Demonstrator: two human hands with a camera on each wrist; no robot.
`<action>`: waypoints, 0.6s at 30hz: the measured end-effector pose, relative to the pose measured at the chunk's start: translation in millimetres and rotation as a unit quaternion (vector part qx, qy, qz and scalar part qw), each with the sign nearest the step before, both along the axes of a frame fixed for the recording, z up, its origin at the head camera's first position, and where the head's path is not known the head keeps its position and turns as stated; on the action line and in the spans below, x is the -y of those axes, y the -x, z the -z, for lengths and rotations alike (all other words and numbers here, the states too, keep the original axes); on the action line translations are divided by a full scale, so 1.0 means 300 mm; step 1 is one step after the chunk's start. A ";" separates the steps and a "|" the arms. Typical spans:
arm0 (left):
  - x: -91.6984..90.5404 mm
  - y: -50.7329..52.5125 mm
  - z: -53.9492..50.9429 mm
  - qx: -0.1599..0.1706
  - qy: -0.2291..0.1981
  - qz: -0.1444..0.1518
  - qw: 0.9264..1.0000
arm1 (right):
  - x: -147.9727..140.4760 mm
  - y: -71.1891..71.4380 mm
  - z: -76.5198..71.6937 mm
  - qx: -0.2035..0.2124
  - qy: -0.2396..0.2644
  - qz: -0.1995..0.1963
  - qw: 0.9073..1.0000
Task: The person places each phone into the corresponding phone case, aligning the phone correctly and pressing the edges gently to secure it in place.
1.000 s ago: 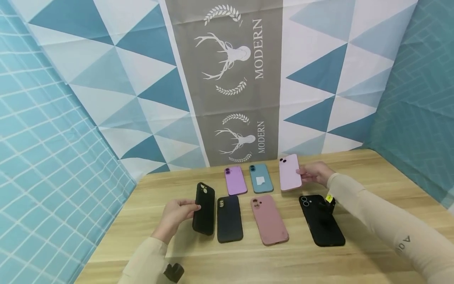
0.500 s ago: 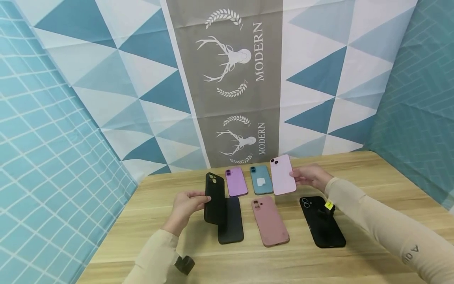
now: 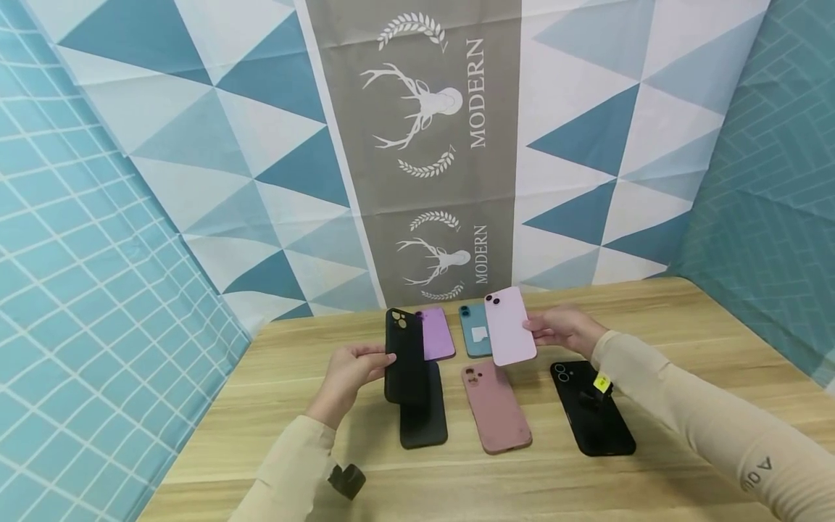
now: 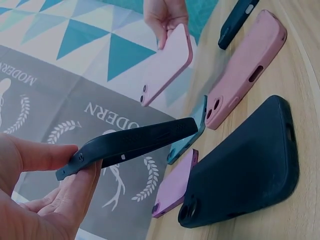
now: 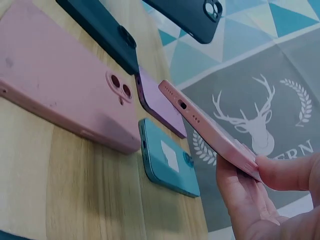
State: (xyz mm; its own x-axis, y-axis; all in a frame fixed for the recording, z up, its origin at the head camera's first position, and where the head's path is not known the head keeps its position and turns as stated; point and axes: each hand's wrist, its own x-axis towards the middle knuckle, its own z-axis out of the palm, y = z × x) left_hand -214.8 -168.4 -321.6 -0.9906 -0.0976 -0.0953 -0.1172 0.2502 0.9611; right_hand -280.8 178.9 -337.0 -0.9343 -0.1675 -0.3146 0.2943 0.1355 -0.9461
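My left hand [image 3: 350, 373] pinches a black phone case [image 3: 404, 357] by its side edge, thumb against fingers, and holds it up off the table. In the left wrist view the case [image 4: 125, 142] is seen edge-on. On the right, my right hand [image 3: 566, 328] pinches the side of a pale pink phone [image 3: 511, 328], raised with its two-camera back toward me. Its bottom edge with the charging port faces the right wrist camera. Under the held case lies a dark phone case [image 3: 422, 424], partly covered. The pale phone hides part of a teal phone [image 3: 475, 335].
A purple phone [image 3: 438, 337] lies at the back, partly behind the black case. In the front row are a pink phone case [image 3: 497, 409] and a black phone or case [image 3: 590, 413]. The wooden table [image 3: 457, 486] meets a patterned cloth backdrop [image 3: 450, 145].
My left hand has carried the black case up and to the right, over the dark case. My right hand has brought the pale pink phone leftward, in front of the teal phone.
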 end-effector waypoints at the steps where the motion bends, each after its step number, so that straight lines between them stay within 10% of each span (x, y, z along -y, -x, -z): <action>1: -0.001 0.000 0.000 0.000 -0.002 0.002 1.000 | 0.004 -0.001 0.000 0.000 0.001 -0.002 1.000; 18: -0.031 0.004 -0.003 0.014 -0.014 0.017 1.000 | 0.066 -0.041 -0.017 0.012 0.010 -0.046 0.999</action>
